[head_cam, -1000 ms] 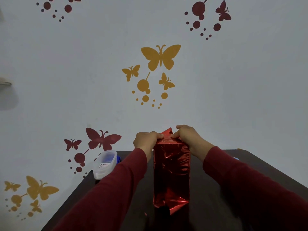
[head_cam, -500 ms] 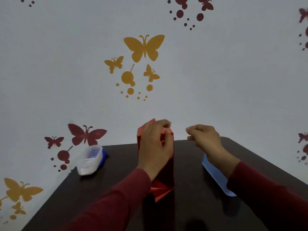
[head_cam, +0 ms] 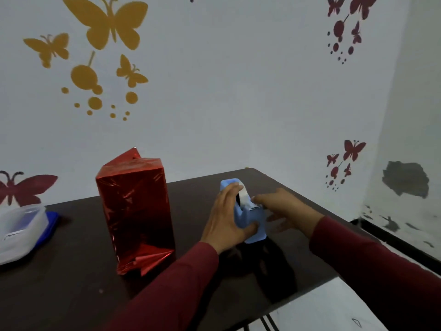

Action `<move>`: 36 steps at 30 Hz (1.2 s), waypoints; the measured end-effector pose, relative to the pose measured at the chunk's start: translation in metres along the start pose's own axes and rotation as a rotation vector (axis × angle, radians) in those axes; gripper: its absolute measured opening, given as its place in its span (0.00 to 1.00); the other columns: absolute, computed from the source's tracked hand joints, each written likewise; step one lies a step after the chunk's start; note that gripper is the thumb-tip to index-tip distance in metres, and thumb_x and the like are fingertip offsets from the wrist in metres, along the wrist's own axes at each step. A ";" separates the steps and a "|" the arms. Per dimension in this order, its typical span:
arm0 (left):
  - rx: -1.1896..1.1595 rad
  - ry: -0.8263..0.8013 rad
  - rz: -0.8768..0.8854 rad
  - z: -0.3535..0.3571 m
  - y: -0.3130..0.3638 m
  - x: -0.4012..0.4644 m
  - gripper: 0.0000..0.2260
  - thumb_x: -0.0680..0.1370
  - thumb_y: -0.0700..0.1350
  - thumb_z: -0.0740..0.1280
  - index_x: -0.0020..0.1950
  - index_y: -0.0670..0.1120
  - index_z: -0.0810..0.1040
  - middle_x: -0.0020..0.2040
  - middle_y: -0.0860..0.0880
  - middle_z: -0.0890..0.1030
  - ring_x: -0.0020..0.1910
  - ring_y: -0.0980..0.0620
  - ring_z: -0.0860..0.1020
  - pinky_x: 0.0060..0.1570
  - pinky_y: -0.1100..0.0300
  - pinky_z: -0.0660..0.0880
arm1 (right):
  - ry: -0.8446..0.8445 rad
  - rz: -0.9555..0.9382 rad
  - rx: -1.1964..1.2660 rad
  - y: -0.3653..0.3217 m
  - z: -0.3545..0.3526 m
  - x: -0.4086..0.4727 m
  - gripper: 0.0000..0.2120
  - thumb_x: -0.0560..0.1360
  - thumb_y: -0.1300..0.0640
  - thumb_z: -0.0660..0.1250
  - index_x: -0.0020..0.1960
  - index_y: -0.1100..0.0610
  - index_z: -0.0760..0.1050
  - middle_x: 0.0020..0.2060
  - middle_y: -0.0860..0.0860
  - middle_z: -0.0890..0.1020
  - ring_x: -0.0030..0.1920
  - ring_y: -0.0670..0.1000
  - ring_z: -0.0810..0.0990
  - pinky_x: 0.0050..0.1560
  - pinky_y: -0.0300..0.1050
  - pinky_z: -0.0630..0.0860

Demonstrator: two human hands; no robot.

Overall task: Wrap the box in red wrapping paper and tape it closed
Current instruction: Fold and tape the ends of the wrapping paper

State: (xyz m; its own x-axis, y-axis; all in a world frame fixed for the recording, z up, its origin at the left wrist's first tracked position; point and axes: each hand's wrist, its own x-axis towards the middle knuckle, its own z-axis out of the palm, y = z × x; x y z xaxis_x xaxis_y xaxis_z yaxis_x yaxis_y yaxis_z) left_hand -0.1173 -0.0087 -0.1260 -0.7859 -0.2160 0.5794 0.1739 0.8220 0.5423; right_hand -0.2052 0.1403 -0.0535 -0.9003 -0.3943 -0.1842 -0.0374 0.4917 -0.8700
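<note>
Plastic tub (head_cam: 19, 229) at left edge of the table (head_cam: 71, 290). Wrapped box (head_cam: 136, 211) stands upright centre-left, apart from both hands. My left hand (head_cam: 223, 223) grips the blue tape dispenser (head_cam: 248, 216) right of centre; my right hand (head_cam: 284, 209), fingers outstretched, touches its tape end.

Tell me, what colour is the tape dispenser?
Light blue, seen in the head view: tape dispenser.

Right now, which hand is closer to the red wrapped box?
The left hand. It grips the blue tape dispenser just right of the red wrapped box, not touching the box. The right hand reaches in from the dispenser's far side, farther from the box.
</note>
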 end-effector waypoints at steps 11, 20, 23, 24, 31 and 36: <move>-0.019 0.021 0.012 0.004 -0.010 -0.005 0.43 0.72 0.60 0.76 0.81 0.54 0.59 0.80 0.59 0.60 0.72 0.68 0.58 0.68 0.69 0.58 | -0.253 0.228 0.216 -0.017 0.006 0.018 0.08 0.79 0.60 0.70 0.56 0.63 0.80 0.58 0.58 0.77 0.60 0.63 0.79 0.40 0.66 0.84; -0.039 0.003 0.021 0.007 -0.013 -0.004 0.44 0.70 0.69 0.71 0.81 0.57 0.59 0.80 0.60 0.63 0.75 0.58 0.66 0.69 0.64 0.65 | -0.186 0.157 0.401 -0.006 0.014 0.012 0.13 0.76 0.58 0.72 0.59 0.63 0.81 0.58 0.55 0.80 0.62 0.69 0.76 0.42 0.78 0.79; -0.038 0.004 0.034 0.007 -0.014 -0.004 0.42 0.71 0.67 0.72 0.81 0.57 0.59 0.81 0.61 0.60 0.75 0.59 0.65 0.69 0.68 0.63 | -0.165 0.111 0.487 0.001 0.014 0.008 0.16 0.74 0.58 0.75 0.59 0.63 0.81 0.58 0.56 0.81 0.62 0.71 0.76 0.41 0.82 0.77; -0.035 0.004 0.037 0.007 -0.015 -0.004 0.42 0.72 0.65 0.73 0.81 0.57 0.59 0.81 0.61 0.60 0.74 0.60 0.65 0.68 0.71 0.62 | -0.153 0.097 0.524 0.004 0.014 0.006 0.20 0.72 0.57 0.76 0.62 0.63 0.79 0.59 0.56 0.81 0.62 0.72 0.77 0.40 0.81 0.77; -0.036 -0.004 0.030 0.006 -0.016 -0.004 0.41 0.72 0.60 0.77 0.80 0.58 0.59 0.79 0.60 0.64 0.72 0.61 0.68 0.60 0.80 0.60 | -0.112 -0.009 0.623 0.024 0.015 -0.012 0.14 0.74 0.64 0.72 0.58 0.68 0.80 0.51 0.60 0.85 0.46 0.67 0.87 0.43 0.68 0.84; -0.047 -0.002 0.042 0.006 -0.015 -0.004 0.40 0.72 0.64 0.74 0.80 0.58 0.60 0.78 0.60 0.65 0.71 0.60 0.70 0.62 0.76 0.63 | -0.118 -0.001 0.632 0.031 0.018 -0.015 0.13 0.73 0.67 0.72 0.57 0.70 0.81 0.53 0.66 0.85 0.52 0.68 0.86 0.49 0.71 0.83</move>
State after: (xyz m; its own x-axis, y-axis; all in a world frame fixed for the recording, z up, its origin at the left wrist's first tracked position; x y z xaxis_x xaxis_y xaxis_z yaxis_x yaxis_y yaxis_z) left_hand -0.1203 -0.0167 -0.1400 -0.7785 -0.1804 0.6012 0.2345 0.8049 0.5451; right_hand -0.1847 0.1471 -0.0861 -0.8454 -0.4949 -0.2010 0.2572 -0.0473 -0.9652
